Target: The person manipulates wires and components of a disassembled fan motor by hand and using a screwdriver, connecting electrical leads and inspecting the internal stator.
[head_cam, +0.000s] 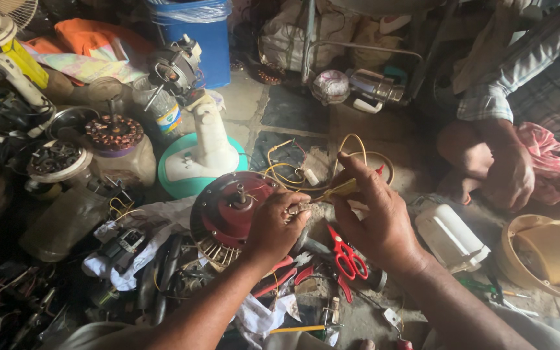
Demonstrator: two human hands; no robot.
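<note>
My left hand [275, 225] rests on the rim of a round red fan motor [228, 210] and pinches thin wire ends at its fingertips. My right hand [376, 214] holds a small yellow-handled tool [339, 190] whose tip meets those wires. Yellow wires [286, 172] loop from the motor over the floor behind my hands. Red-handled scissors [347, 256] lie just under my right wrist. Red-handled pliers [286, 271] lie under my left wrist.
A white and green fan base [205, 155] stands behind the motor. Copper-wound motor parts [113, 133] and clutter fill the left. A blue bin [205, 32] is at the back. Another person's hand [510, 175] rests at right, near a white casing [452, 236] and a tan bowl [549, 256].
</note>
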